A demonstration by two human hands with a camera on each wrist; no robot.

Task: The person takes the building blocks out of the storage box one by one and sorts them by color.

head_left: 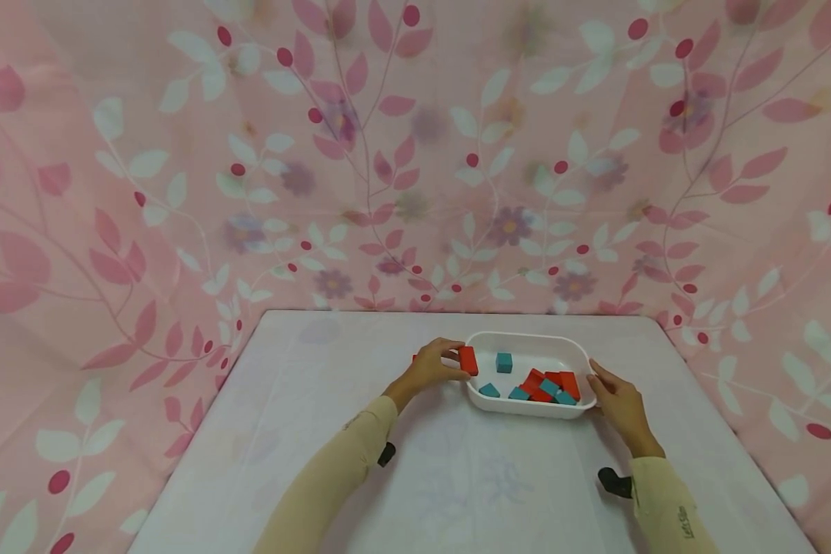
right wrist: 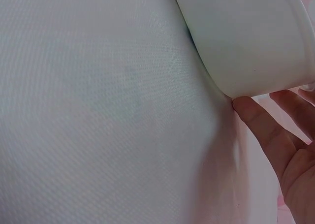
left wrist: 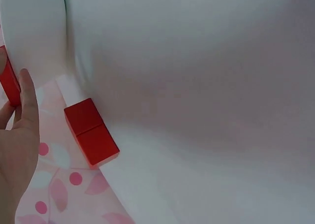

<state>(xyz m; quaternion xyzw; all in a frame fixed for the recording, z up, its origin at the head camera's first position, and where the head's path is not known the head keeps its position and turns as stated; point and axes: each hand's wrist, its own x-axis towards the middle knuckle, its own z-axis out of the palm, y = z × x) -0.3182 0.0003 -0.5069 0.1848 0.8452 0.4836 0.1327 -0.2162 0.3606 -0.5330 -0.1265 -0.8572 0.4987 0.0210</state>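
On the pale cloth-covered table point(head_left: 318, 431), the left hand point(head_left: 431, 368) pinches a red rectangular wooden block point(head_left: 468, 360) at the left rim of the white oval plastic tray point(head_left: 526, 342). I judge it should lift clear of the rim before letting go. Another red block point(left wrist: 91, 130) lies on the table behind. Red and teal blocks point(head_left: 543, 387) crowd the tray's near side. The right hand point(head_left: 616, 400), fingers relaxed, steadies the tray's right wall.
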